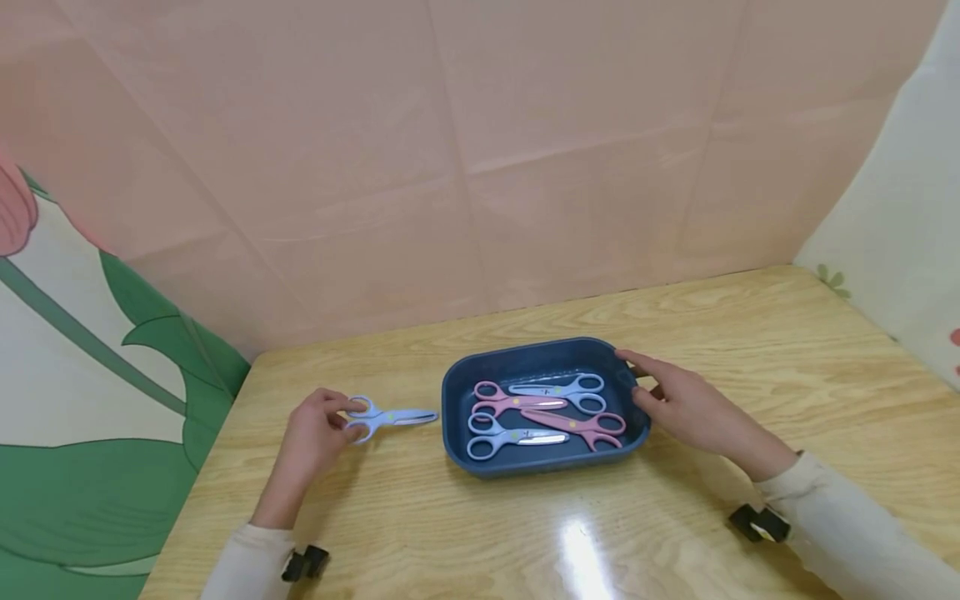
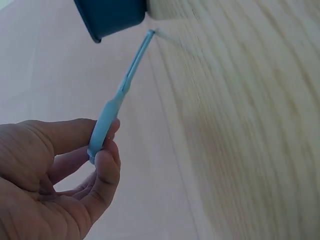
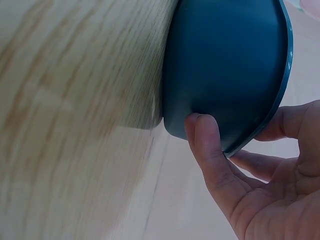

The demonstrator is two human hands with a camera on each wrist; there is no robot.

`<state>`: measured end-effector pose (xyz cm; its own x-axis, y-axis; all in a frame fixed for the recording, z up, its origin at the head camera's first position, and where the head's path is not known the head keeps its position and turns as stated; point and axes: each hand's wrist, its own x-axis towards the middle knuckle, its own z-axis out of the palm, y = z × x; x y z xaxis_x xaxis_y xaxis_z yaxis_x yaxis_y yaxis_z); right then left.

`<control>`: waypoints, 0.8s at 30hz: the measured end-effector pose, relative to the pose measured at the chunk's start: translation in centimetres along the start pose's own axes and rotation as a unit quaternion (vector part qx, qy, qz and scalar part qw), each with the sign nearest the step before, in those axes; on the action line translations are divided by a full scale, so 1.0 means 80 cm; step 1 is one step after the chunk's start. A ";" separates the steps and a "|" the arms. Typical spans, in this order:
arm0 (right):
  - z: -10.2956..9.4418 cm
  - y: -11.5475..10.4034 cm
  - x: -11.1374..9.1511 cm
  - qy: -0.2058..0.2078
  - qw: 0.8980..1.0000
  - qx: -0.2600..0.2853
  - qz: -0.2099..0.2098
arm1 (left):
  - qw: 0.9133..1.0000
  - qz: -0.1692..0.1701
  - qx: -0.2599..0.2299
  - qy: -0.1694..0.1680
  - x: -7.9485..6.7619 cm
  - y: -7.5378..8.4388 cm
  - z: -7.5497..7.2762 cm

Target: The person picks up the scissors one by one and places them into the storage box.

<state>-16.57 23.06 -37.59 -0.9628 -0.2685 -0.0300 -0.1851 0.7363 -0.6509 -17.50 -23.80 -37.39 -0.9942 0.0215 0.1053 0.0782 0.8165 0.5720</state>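
Observation:
My left hand (image 1: pixel 318 429) pinches a pair of light blue scissors (image 1: pixel 393 417) by the finger loops, left of a dark blue tray (image 1: pixel 480 477). Their blades are together and point right, at the tray's left wall. In the left wrist view, the scissors (image 2: pixel 117 97) are edge-on, tip close to the wooden surface. My right hand (image 1: pixel 693 408) grips the tray's right end; the right wrist view has fingers over the rim and against the outer wall (image 3: pixel 220 65). Inside lie two pink scissors (image 1: pixel 517 402) and two light blue scissors (image 1: pixel 517 436), some overlapping.
The tray stands on a wood-grain table (image 1: pixel 420 533). A pink sheet (image 1: pixel 465 167) rises behind the table's back edge. Printed leaf panels (image 1: pixel 90 483) border the left side, and a pale panel (image 1: pixel 900 208) stands at the right.

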 end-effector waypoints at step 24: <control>-0.001 -0.002 -0.001 0.001 1.000 -0.002 0.001 | 1.000 -0.009 0.026 0.011 -0.004 0.007 0.000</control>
<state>-16.46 23.00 -37.41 -0.9635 -0.2663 -0.0291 -0.1846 0.7388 -0.6481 -17.15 -23.34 -37.12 -0.9935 -0.0063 0.1141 0.0557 0.8450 0.5318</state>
